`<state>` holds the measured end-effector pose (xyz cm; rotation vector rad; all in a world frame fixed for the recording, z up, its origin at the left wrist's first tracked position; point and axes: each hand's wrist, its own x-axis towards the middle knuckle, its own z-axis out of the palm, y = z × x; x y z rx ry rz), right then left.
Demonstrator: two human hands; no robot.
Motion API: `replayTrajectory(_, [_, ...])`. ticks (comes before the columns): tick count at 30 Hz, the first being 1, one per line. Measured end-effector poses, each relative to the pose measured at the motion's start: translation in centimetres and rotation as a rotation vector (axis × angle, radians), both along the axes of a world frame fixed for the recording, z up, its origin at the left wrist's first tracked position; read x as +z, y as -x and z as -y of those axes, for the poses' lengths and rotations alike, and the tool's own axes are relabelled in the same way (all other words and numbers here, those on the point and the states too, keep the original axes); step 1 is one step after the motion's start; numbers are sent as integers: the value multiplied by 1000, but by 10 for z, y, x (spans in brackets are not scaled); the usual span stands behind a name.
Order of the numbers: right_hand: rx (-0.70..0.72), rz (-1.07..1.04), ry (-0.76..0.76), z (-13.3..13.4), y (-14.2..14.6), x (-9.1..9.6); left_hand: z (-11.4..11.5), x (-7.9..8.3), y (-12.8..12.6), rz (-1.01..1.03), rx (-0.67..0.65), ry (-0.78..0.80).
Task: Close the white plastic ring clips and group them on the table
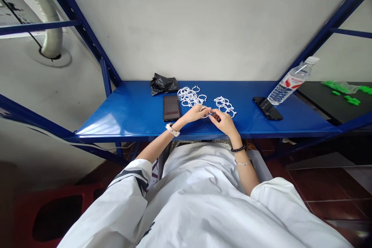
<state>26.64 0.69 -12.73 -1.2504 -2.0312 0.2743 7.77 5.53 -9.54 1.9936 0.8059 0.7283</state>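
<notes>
My left hand (195,113) and my right hand (223,121) meet over the front middle of the blue shelf (130,112). Together they pinch one white plastic ring (205,112) between their fingertips. Just beyond the hands lie two heaps of the same white rings: a larger heap (189,96) on the left and a smaller one (224,105) on the right. A white watch sits on my left wrist, and bracelets on my right.
A dark phone (171,108) lies left of the rings, a crumpled black bag (163,84) behind it. Another phone (267,108) and a tilted water bottle (292,81) are at the right. Green pieces (348,92) lie on a dark surface far right. Blue rack posts flank the shelf.
</notes>
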Motion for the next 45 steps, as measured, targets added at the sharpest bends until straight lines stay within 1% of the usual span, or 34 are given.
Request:
replayTrajectory(4, [3, 9, -6, 0, 0, -1, 0, 0, 0, 13, -6, -1])
replayTrajectory(9, [-6, 9, 0, -2, 0, 0, -1, -1, 1, -9, 76, 13])
replayTrajectory(15, [52, -19, 54, -10, 4, 5, 2, 3, 2, 71, 83, 27])
replayTrajectory(19, [108, -6, 80, -20, 14, 7, 0, 2, 5, 152, 107, 109])
replayTrajectory(23, [148, 9, 91, -30, 24, 15, -5, 1, 11, 220, 185, 175])
replayTrajectory(26, [198, 15, 122, -37, 30, 20, -4, 2, 13, 263, 240, 234])
replayTrajectory(30, [225, 30, 190, -43, 36, 19, 2, 1, 12, 323, 359, 347])
replayTrajectory(32, [223, 35, 211, -44, 37, 17, 5, -1, 11, 330, 388, 387])
replayTrajectory(34, [239, 34, 229, -42, 34, 15, 8, -3, 11, 323, 376, 403])
replayTrajectory(38, [286, -5, 260, -32, 24, 10, 12, -9, 11, 279, 296, 400])
replayTrajectory(41, [262, -32, 217, -23, 19, 6, 12, -12, 10, 262, 227, 386])
replayTrajectory(45, [231, -1, 163, -17, 19, 3, 9, -14, 10, 285, 193, 409])
